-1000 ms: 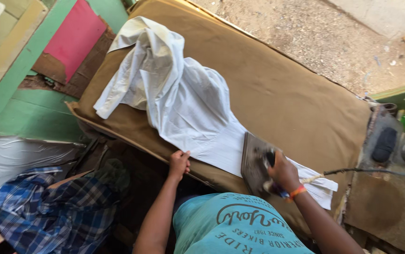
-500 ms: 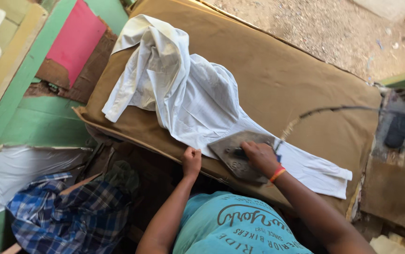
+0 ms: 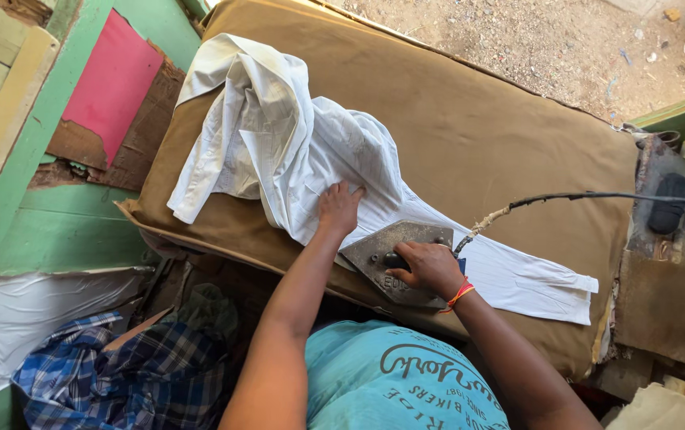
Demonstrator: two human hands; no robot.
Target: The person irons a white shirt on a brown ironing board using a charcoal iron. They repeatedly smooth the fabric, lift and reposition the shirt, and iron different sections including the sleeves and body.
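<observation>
White shirt [image 3: 303, 151]: pale, faintly striped garment spread across the brown padded board [image 3: 502, 135]. Its body lies bunched and folded toward the board's far left end; one sleeve runs flat along the near edge, the cuff ending near the board's right end. Iron [image 3: 394, 259]: heavy, dark grey metal, wedge-shaped, sole flat on the sleeve at the board's near edge, point toward the bunched body. A black cord with frayed wrapping leaves its rear, running rightward above the board.
</observation>
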